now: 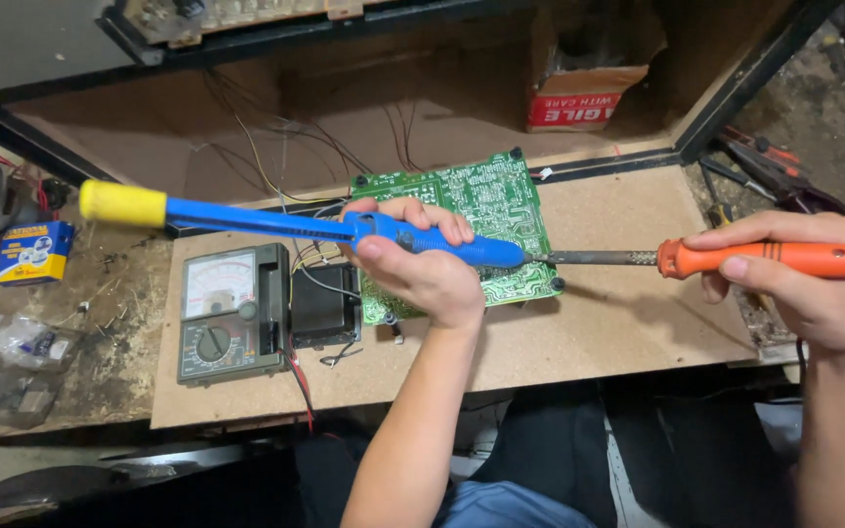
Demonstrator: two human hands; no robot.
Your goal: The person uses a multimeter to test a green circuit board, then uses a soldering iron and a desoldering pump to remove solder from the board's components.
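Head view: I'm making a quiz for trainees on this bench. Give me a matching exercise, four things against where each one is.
Things:
1. Blue pump
2. Orange iron
3. Meter
4. Green board

Places:
A. In the right hand
B. Flat on the bench, left of the left hand
C. Under both tool tips
D. In the left hand

Pairs: 1-D, 2-A, 3-B, 4-C
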